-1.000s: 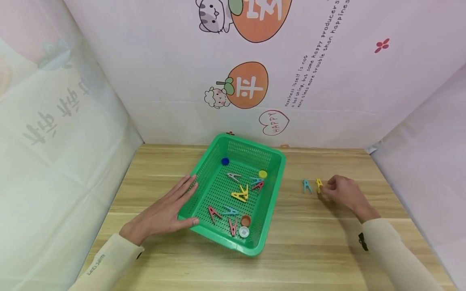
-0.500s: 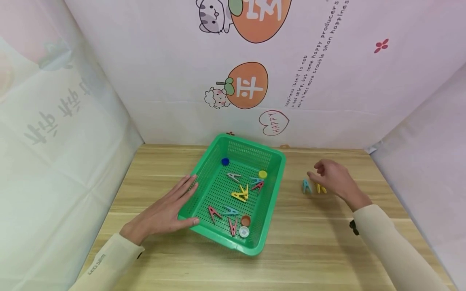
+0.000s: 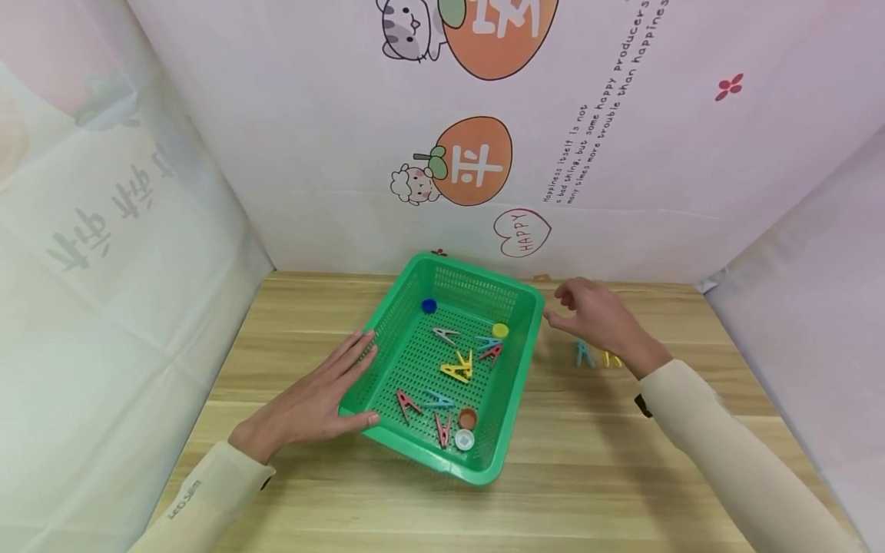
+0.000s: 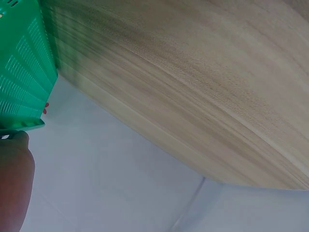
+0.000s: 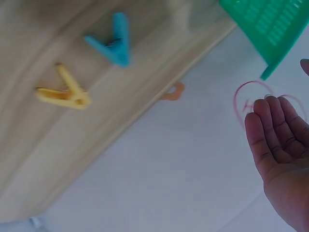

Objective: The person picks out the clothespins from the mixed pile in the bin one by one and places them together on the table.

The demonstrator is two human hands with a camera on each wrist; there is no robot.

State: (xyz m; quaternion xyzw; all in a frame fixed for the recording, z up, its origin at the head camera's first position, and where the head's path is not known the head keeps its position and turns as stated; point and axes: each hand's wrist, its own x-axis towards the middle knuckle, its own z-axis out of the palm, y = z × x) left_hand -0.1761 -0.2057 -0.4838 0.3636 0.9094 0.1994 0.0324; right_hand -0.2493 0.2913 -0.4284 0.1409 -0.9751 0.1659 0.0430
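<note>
Green basket (image 3: 520,384), shallow and rectangular with perforated sides, sitting slightly askew on a wood-grain bench (image 3: 553,499) near its middle. A person's left hand (image 3: 304,411) rests on the basket's left side, fingers straight against the rim and thumb at the near left corner; this grip is spread rather than clenched. The right hand (image 3: 596,311) is just beside the far right corner, its grip loose and holding nothing, the bare palm showing in the right wrist view; whether the thumb touches the rim is hard to tell. Inside the basket lie a dark blue cap (image 3: 429,306) in the far left corner, a yellow cap (image 3: 500,330) by the right wall, overlapping yellow pegs (image 3: 458,371) around the centre, more pegs in red, blue and pale grey, and, toward the near right corner, a brown cap (image 3: 467,418) beside a white cap (image 3: 464,440). On the bench to the basket's right, a blue peg (image 5: 123,48) and a yellow peg (image 5: 67,99) lie near each other, apart.
</note>
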